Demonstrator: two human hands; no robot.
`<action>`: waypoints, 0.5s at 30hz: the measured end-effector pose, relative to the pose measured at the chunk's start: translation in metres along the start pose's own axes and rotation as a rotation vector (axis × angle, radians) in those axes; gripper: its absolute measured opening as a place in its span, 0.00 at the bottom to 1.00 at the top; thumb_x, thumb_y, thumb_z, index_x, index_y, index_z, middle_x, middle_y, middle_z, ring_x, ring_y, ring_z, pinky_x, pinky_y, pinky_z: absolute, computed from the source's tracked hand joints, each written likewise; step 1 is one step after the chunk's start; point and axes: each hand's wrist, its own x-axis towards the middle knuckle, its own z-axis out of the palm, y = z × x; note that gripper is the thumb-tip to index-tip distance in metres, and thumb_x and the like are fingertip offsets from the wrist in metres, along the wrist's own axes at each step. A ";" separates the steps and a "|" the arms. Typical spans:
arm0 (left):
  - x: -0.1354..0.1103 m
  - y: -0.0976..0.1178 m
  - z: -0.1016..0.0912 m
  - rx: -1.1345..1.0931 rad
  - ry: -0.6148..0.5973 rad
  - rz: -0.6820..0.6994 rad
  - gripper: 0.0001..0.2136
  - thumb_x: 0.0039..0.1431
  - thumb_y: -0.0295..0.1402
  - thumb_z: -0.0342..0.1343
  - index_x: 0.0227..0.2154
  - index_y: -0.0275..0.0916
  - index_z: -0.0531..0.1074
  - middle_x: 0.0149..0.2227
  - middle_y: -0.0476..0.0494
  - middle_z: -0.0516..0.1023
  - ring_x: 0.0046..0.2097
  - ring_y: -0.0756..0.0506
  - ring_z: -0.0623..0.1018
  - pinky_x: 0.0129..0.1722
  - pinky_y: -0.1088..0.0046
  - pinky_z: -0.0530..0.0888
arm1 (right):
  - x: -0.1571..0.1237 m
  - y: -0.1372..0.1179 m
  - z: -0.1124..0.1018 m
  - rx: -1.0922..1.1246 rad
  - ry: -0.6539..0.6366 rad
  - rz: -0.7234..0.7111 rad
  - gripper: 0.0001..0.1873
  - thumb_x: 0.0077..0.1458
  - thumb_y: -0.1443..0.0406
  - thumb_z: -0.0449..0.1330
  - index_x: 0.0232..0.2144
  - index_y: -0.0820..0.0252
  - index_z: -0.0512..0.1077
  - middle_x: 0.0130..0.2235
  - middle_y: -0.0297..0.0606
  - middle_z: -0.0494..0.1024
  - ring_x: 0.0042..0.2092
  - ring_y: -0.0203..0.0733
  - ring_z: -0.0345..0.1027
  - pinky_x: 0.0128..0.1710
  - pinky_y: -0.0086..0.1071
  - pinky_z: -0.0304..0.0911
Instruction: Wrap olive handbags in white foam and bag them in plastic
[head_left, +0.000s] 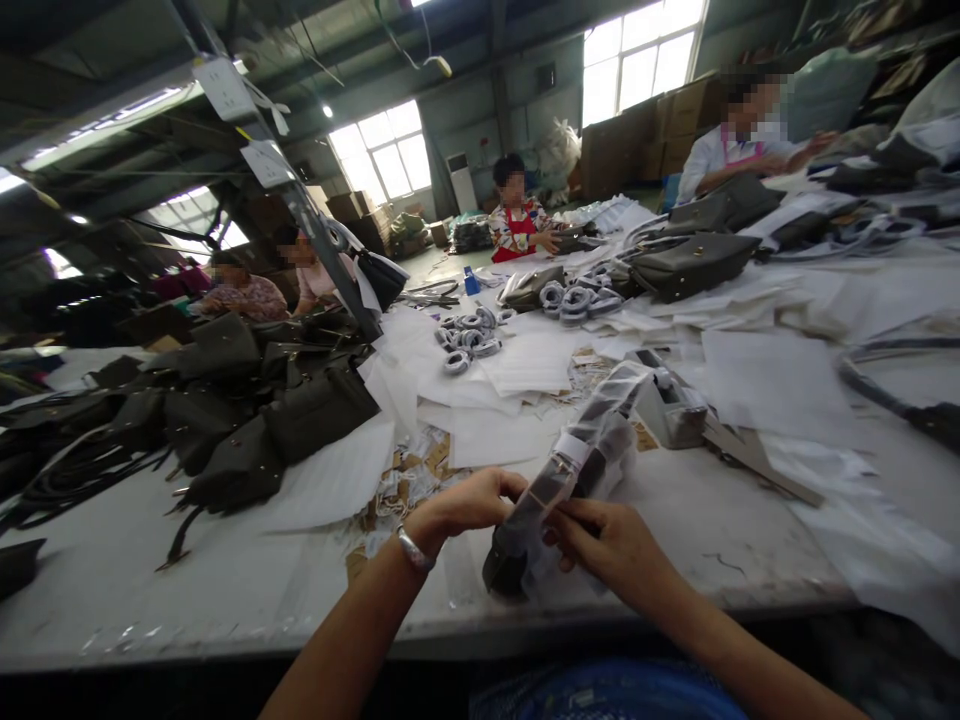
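Observation:
A dark olive handbag (507, 566) stands on edge near the front of the table, partly covered by translucent wrapping (616, 440). A white band lies across its upper part. On the bag's left side is my left hand (480, 502), its fingers curled behind the bag and partly hidden; a silver bangle is on that wrist. My right hand (611, 545) is closed at the bag's right side, thumb and forefinger pinching the edge of the wrapping. Just beyond the bag sits a grey tape dispenser-like block (675, 412).
Dark bags (232, 440) are piled at left beside a slanted metal post (322, 230). Wrapped strap coils (471, 335), white foam sheets (772, 385) and small tags (420, 470) cover the middle and right. A blue basket-like thing (607, 690) is below the table edge. Several co-workers sit beyond.

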 end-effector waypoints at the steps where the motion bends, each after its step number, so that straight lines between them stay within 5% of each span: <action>1: -0.002 -0.002 0.000 -0.035 0.012 -0.005 0.11 0.47 0.34 0.69 0.32 0.33 0.81 0.32 0.47 0.79 0.33 0.49 0.73 0.34 0.75 0.69 | -0.001 0.001 0.000 0.000 0.004 -0.002 0.19 0.62 0.53 0.56 0.42 0.58 0.80 0.31 0.36 0.83 0.25 0.40 0.77 0.29 0.30 0.71; 5: -0.017 -0.008 -0.004 -0.233 0.131 0.016 0.13 0.53 0.39 0.67 0.33 0.33 0.78 0.31 0.47 0.78 0.33 0.50 0.74 0.37 0.76 0.70 | -0.009 0.009 -0.005 -0.021 -0.063 0.007 0.23 0.60 0.57 0.59 0.55 0.59 0.73 0.30 0.34 0.83 0.28 0.42 0.78 0.32 0.31 0.73; 8: -0.033 -0.013 -0.005 -0.398 0.252 0.071 0.13 0.57 0.42 0.64 0.32 0.36 0.74 0.35 0.45 0.78 0.40 0.48 0.77 0.47 0.71 0.71 | -0.020 0.013 -0.008 -0.133 -0.048 -0.038 0.22 0.58 0.60 0.61 0.55 0.57 0.71 0.34 0.34 0.84 0.31 0.43 0.79 0.35 0.32 0.74; 12: -0.050 -0.019 0.005 -0.526 0.377 0.176 0.14 0.58 0.44 0.63 0.29 0.38 0.71 0.29 0.49 0.74 0.40 0.47 0.78 0.47 0.69 0.72 | -0.036 0.015 -0.013 -0.313 0.140 -0.315 0.07 0.58 0.61 0.63 0.40 0.52 0.77 0.37 0.31 0.84 0.36 0.41 0.80 0.36 0.24 0.74; 15: -0.051 -0.024 0.019 -0.633 0.429 0.267 0.13 0.56 0.43 0.65 0.33 0.37 0.75 0.29 0.49 0.75 0.38 0.47 0.78 0.47 0.67 0.72 | -0.036 0.012 -0.014 -0.309 0.263 -0.598 0.07 0.56 0.63 0.66 0.39 0.49 0.77 0.37 0.29 0.84 0.36 0.38 0.80 0.41 0.19 0.73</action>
